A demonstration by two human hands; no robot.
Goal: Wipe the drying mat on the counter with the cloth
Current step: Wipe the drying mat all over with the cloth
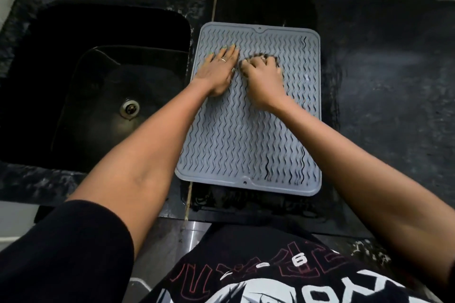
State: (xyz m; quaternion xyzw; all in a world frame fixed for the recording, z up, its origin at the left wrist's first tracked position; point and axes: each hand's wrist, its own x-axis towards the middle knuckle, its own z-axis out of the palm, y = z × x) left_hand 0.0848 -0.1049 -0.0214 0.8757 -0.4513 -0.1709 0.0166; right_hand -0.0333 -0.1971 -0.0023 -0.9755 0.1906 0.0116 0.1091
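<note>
While the left hand (218,70) lay flat and open on the drying mat (248,135), the right hand (264,79) had its grip bunched around the dark cloth (258,58) near the top middle of the frame, wiping, and the lower part looked like the next place to rub.

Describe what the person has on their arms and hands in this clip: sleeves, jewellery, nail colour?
Both forearms are bare. A black sleeve ends at the left elbew. The left hand wears a thin ring on one finger, a second ring near the thumb, and light green nail polish. The right hand is blurred; no jewellery can be made out there.

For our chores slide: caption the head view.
Left hand steadies grey ridged silicone mat; right hand scrubs with dark cloth.
</note>
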